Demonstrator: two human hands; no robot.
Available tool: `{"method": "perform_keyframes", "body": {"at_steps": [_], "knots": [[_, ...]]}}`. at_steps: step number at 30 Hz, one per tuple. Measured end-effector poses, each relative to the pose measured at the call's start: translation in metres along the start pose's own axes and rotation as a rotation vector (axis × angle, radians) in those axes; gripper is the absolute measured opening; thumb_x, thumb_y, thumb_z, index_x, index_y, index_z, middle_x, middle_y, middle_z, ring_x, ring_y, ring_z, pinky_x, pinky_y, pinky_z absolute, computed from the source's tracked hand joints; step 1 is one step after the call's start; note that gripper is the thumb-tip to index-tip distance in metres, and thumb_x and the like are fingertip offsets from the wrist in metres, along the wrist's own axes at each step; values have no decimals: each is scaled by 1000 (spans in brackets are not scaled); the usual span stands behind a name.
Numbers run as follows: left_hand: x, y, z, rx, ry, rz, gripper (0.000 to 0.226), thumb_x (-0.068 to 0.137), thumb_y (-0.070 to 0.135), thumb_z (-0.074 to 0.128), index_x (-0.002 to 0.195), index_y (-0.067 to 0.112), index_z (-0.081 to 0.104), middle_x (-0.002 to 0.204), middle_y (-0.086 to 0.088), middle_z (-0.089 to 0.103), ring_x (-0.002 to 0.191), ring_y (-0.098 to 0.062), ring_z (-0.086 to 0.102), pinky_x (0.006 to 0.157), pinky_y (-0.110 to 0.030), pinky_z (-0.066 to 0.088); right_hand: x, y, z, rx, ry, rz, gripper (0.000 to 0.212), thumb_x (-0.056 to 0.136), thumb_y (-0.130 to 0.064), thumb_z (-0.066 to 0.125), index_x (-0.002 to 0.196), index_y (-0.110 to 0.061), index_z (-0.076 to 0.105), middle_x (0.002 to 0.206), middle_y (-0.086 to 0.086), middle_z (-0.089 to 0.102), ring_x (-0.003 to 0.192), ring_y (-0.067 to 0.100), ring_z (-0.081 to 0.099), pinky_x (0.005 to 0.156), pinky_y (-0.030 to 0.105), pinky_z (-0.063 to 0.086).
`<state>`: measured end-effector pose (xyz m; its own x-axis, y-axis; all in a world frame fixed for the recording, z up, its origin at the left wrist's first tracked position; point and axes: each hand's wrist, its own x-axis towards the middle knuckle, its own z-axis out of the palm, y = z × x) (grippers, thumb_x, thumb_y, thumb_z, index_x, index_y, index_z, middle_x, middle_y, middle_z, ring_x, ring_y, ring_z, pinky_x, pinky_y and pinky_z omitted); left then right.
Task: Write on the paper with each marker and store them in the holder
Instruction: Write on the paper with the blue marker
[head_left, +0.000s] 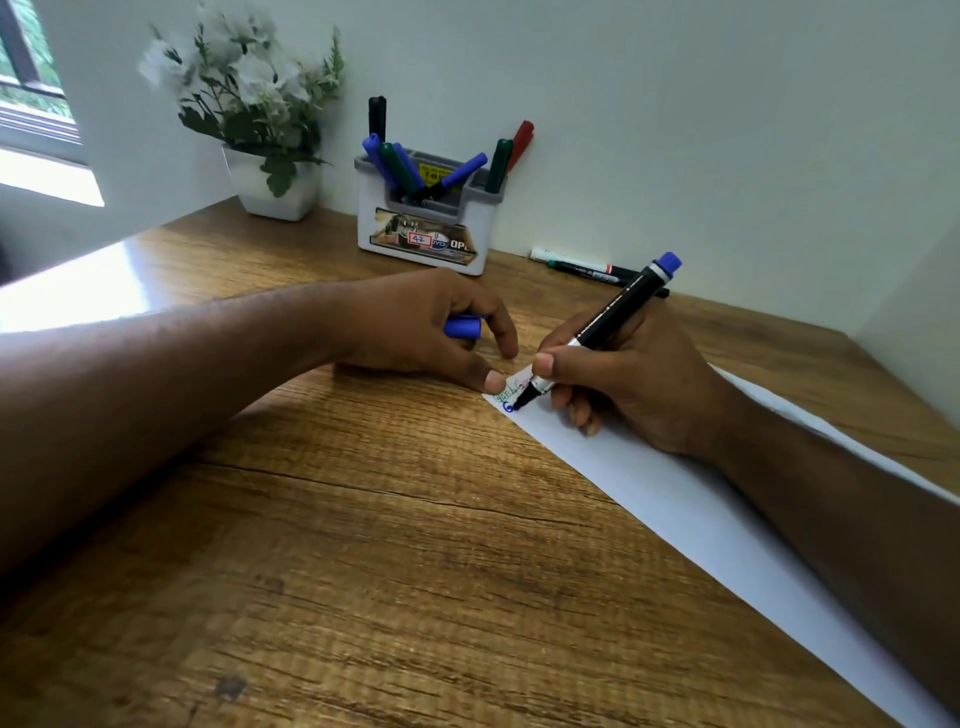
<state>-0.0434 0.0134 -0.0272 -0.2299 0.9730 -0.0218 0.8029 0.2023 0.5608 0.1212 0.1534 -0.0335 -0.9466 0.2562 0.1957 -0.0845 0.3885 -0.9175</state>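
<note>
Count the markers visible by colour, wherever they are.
Blue: 4, three in the holder, one in the right hand
Green: 3, two in the holder, one on the table
Black: 1, in the holder
Red: 1, in the holder
Unclear colour: 1, on the table
Total: 10

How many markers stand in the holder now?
7 can be seen in the holder: black, blue, green and blue on its left; one blue leaning in the middle; green and red on its right. More may be hidden inside.
</note>
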Motion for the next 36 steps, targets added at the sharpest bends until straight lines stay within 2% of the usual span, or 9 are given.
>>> {"method": "perform_keyframes", "body": {"at_steps": [3,8,12,17,21,26,36], "knots": [[0,-1,0,1,7,-4,34,73,49,73,105,42,62,79,11,56,69,-6,51,66,-26,40,1,1,0,36,24,12,11,80,-2,69,69,-3,69,52,13,62,38,20,54,39,24,45],[0,-1,-1,2,3,-5,34,74,48,72,105,42,62,72,19,57,65,1,51,65,-24,37,1,0,1,18,16,14,11,80,-2,70,69,-5,69,52,13,62,38,19,54,39,24,44],[0,-1,-1,-4,3,-4,34,74,46,72,106,42,62,70,18,57,63,1,50,63,-23,37,1,0,1,13,31,20,12,80,-3,70,68,-6,69,52,13,62,38,19,53,39,24,44],[0,-1,-1,-8,0,3,34,73,47,72,105,42,62,74,13,56,63,-1,50,64,-23,38,2,-1,2,10,52,38,15,80,-4,71,66,-8,68,51,12,62,39,21,54,40,24,44],[0,-1,-1,1,-5,9,33,74,48,72,105,44,61,86,9,57,70,-5,51,66,-24,39,1,-2,2,7,54,40,18,80,-5,71,63,-10,69,52,12,62,39,22,55,40,25,45],[0,-1,0,8,0,13,33,74,49,72,105,43,62,82,12,56,70,-6,51,67,-25,40,1,-3,2,7,67,48,16,80,-5,71,65,-9,68,52,11,62,40,22,56,39,25,45],[0,0,0,13,-1,6,33,74,49,71,105,42,61,91,7,59,75,-10,53,68,-26,42,2,-2,2,-8,107,67,19,81,-6,71,64,-10,67,49,10,61,38,20,54,38,23,43]]}}
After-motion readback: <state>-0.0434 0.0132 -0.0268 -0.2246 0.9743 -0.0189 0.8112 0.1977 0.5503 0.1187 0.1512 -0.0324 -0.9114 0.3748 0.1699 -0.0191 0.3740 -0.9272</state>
